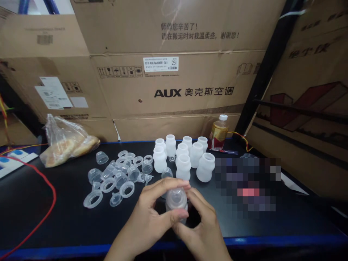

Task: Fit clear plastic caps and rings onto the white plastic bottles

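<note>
Over the near edge of the black table point(54, 221), both hands hold one translucent baby bottle point(176, 201) with a domed cap on top. My left hand point(152, 214) wraps the bottle from the left, thumb across its front. My right hand point(199, 221) grips it from the right, fingertips at the cap. Behind them stand several white, waisted bottle bodies point(185, 157) in a cluster. To the left lie several loose clear parts point(119, 175): rings, domed caps and small funnels.
A plastic bag of bread point(66, 143) lies at the back left. A drink bottle with a white cap point(218, 134) stands at the back. A red cable point(40, 214) curves across the table's left side. Large cardboard boxes point(174, 87) wall off the back.
</note>
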A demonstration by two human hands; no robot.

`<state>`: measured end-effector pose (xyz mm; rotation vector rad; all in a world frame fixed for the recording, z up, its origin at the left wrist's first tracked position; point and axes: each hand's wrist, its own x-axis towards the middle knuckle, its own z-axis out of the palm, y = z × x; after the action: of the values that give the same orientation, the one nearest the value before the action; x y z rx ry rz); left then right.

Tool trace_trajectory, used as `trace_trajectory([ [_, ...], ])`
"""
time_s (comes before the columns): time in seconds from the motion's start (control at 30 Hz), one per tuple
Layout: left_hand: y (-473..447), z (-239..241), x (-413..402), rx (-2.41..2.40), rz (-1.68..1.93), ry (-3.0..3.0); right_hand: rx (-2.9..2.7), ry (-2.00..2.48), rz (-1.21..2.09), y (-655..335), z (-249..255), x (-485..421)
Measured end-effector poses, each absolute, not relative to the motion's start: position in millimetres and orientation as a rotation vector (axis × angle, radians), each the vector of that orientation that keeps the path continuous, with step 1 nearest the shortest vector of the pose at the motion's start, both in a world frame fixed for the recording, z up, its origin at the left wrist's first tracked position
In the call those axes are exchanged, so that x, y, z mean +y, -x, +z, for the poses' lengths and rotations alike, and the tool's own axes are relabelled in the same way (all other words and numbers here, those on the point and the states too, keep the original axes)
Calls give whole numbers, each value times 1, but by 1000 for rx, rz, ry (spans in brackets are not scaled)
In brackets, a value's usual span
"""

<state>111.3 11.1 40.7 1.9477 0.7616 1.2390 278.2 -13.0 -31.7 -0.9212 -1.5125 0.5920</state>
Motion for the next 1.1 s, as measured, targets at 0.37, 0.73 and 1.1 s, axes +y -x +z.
trace_trajectory([
  [0.37,-129,42,-8,1008,1366,-1971,-1490,984,573,-280,-26,-15],
  [0.73,-100,42,4,863,1152,-1948,-1498,955,625,-279,-27,-14],
  [1.1,-134,32,-15,1065,1388,-1924,-1608,941,544,-286,-31,-11],
])
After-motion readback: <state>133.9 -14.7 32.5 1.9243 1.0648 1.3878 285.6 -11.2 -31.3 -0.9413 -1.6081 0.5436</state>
